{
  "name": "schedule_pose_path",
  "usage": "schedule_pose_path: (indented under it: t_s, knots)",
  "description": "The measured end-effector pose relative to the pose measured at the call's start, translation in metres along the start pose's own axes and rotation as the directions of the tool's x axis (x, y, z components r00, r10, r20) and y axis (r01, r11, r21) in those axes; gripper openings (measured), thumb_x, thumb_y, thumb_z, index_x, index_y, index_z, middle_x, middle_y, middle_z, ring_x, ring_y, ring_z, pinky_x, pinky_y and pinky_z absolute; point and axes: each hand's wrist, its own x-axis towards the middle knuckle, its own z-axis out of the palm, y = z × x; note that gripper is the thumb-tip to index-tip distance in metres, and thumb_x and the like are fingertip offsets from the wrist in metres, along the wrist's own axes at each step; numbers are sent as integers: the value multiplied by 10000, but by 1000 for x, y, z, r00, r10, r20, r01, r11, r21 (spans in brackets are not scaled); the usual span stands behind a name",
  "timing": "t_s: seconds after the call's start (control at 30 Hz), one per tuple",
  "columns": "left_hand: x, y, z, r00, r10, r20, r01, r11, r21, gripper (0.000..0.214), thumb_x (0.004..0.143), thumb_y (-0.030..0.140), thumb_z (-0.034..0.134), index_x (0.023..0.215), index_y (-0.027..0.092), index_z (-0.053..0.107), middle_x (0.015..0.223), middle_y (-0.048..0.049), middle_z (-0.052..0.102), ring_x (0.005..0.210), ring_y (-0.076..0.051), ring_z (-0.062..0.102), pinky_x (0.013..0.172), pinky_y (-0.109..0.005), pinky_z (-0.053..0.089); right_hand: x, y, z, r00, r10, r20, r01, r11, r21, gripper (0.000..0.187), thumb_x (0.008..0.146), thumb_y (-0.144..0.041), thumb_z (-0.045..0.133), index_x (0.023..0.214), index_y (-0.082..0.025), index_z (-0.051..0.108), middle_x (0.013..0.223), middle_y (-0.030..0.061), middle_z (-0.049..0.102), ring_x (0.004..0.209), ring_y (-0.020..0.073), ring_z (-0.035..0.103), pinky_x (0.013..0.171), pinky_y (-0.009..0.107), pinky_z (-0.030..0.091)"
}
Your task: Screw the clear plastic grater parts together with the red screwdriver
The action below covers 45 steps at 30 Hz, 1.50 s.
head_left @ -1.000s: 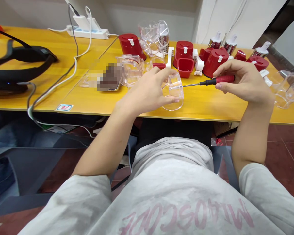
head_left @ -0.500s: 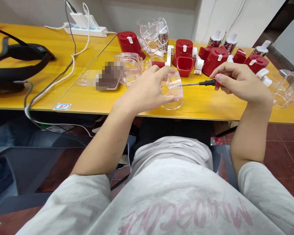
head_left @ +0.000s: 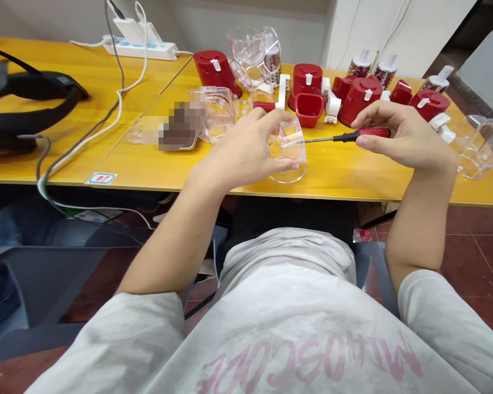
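Observation:
My left hand (head_left: 252,145) is closed around a clear plastic part (head_left: 292,139), thumb on its near side and fingers over its far side. The part is held just over the table near its front edge. A screwdriver (head_left: 345,137) with a red and black handle lies level, its metal shaft pointing left and its tip at the clear part. My right hand (head_left: 402,134) has the handle between thumb and curled fingers, in a loose hold that leaves much of the red grip showing. What the tip touches inside the clear part is too small to make out.
Several red plastic housings (head_left: 359,101) and white parts (head_left: 332,106) stand behind my hands. Metal grater drums (head_left: 385,71) are at the back right. Clear pieces lie at left (head_left: 217,112) and right (head_left: 482,148). Cables (head_left: 119,104), a power strip (head_left: 142,49) and a black headset (head_left: 45,87) occupy the left.
My right fingers have loosened around the screwdriver handle, so more of its red grip shows. My left hand and the clear part stay put, with the view shifted slightly.

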Motion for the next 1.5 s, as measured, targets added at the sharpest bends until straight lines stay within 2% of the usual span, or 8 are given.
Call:
schedule_pose_path:
  t_s: [0.2, 0.47, 0.67, 0.83, 0.97, 1.1, 1.33, 1.5]
  knots:
    - [1, 2, 0, 1000, -2, 3, 2, 1000, -6, 839, 996, 396, 1114, 1736, 403, 717, 1649, -118, 765, 1609, -503, 725, 1457, -715, 590, 3, 4, -1, 996, 74, 45, -72, 997, -30, 590, 1045, -964, 1002, 1097, -380, 940, 941, 59, 798, 808, 275, 613, 683, 480, 565]
    - [0, 2, -2, 1000, -9, 10, 9, 1000, -1, 816, 985, 449, 1108, 1708, 426, 729, 1643, -113, 764, 1661, -510, 687, 1490, -720, 566, -1, 2, -1, 998, 42, 45, -46, 996, 79, 514, 937, -785, 1199, 1159, -424, 909, 1113, 63, 840, 1132, 354, 642, 981, 586, 693]
    - [1, 3, -5, 1000, 0, 20, 0, 1000, -14, 808, 980, 531, 1087, 1697, 420, 730, 1682, -117, 764, 1665, -539, 683, 1469, -736, 571, 1, 4, 0, 996, 71, 51, -75, 994, 76, 560, 895, -734, 1244, 1136, -372, 891, 1068, 74, 815, 911, 307, 676, 670, 514, 657]
    - [1, 3, -5, 1000, -1, 21, 2, 1000, -30, 802, 969, 559, 1073, 1683, 412, 737, 1677, -122, 758, 1688, -559, 657, 1471, -750, 548, 5, 5, 1, 992, 107, 64, -108, 994, 13, 634, 1010, -988, 1018, 1133, -378, 892, 845, 15, 715, 654, 203, 548, 525, 421, 458]
    - [1, 4, -5, 1000, 0, 28, 0, 1000, -31, 791, 990, 588, 1046, 1693, 401, 735, 1636, -102, 760, 1651, -520, 658, 1458, -736, 544, 3, 5, -3, 982, 172, 81, -169, 985, -39, 667, 1116, -1022, 855, 1102, -355, 851, 835, 16, 765, 640, 183, 568, 502, 384, 453]
    - [0, 5, -6, 1000, -1, 23, 2, 1000, -15, 787, 1019, 621, 1018, 1707, 376, 725, 1596, -88, 757, 1580, -469, 680, 1441, -718, 547, 1, 9, -11, 978, 184, 100, -178, 982, -70, 799, 1103, -1074, 815, 951, -290, 777, 713, 4, 709, 558, 152, 555, 525, 365, 451]
    - [2, 1, -4, 1000, 10, 21, -9, 1000, -23, 795, 994, 669, 1011, 1684, 388, 733, 1617, -91, 760, 1632, -501, 647, 1444, -734, 523, 1, 1, -8, 984, 143, 109, -136, 988, -69, 736, 1087, -1007, 916, 841, -320, 820, 713, 33, 670, 646, 200, 506, 604, 435, 388]
    - [1, 1, -4, 1000, 0, 17, 1, 999, -36, 815, 986, 739, 1013, 1679, 422, 721, 1626, -78, 755, 1597, -498, 637, 1449, -774, 512, 1, 5, -8, 992, 115, 41, -115, 993, -6, 580, 943, -897, 1139, 1053, -375, 911, 920, 40, 770, 780, 244, 562, 675, 472, 491]
